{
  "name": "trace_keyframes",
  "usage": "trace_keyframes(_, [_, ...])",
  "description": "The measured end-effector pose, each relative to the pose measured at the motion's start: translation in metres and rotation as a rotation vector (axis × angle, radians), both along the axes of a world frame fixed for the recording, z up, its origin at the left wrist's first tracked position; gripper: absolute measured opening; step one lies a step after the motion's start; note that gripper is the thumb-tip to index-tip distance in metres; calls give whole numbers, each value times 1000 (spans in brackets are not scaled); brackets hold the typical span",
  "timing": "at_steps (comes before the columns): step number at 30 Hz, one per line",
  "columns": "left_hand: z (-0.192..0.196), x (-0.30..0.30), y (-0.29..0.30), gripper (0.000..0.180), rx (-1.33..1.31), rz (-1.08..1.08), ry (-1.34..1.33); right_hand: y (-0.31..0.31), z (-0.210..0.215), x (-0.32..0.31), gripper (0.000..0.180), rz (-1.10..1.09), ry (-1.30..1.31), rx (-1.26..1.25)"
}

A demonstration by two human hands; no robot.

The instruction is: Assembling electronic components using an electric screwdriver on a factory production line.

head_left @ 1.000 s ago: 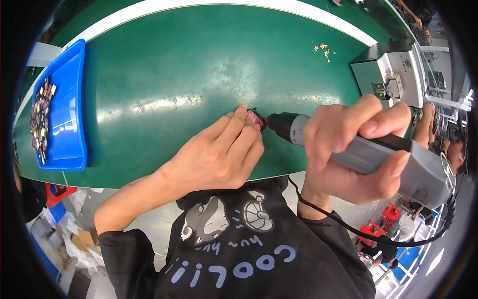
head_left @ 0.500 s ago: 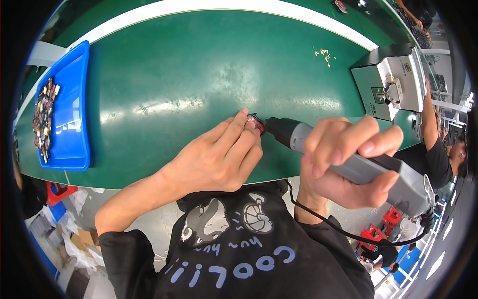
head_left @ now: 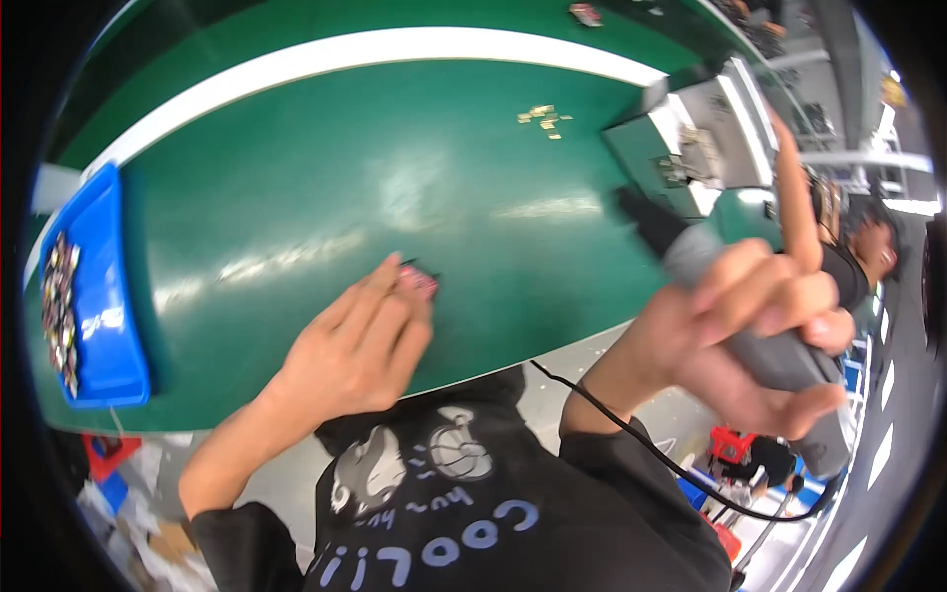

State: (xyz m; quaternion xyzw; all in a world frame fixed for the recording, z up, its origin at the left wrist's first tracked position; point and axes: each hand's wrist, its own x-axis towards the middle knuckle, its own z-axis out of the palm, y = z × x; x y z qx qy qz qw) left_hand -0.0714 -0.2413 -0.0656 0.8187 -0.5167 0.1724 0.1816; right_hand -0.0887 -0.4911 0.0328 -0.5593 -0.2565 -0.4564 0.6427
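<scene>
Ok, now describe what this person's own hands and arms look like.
The left hand and right hand look bare: no gloves, watch or bracelets show, though the right one is blurred. Loose, short black sleeves end near the elbows, part of a black top printed with white-and-grey drawings and bluish lettering.

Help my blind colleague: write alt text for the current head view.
Left hand holds a small pink part on a green table; right hand grips a corded grey tool, its tip clear of the part. A blue tray of small pieces lies at left.
</scene>
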Motion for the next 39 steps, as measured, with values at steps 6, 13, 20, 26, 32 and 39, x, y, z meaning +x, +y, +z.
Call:
trace_keyframes(6, [3,5,0,22,2,-72,-36,-136,80,46,44,-1024,-385,-25])
trace_keyframes(13, [6,4,-2,22,0,-72,-41,-144,103,27,34,-568,26,192])
trace_keyframes(20, [5,4,-2,24,-25,-57,10,-112,59,40,34,-356,312,133])
trace_keyframes(26, [6,2,0,30,-25,-24,62,-111,40,51,30,-398,377,128])
trace_keyframes(32, [4,2,-2,29,-34,-27,60,-111,36,53,28,-403,378,105])
trace_keyframes(39, [5,6,-6,25,-56,-59,34,-122,38,57,27,-360,423,120])
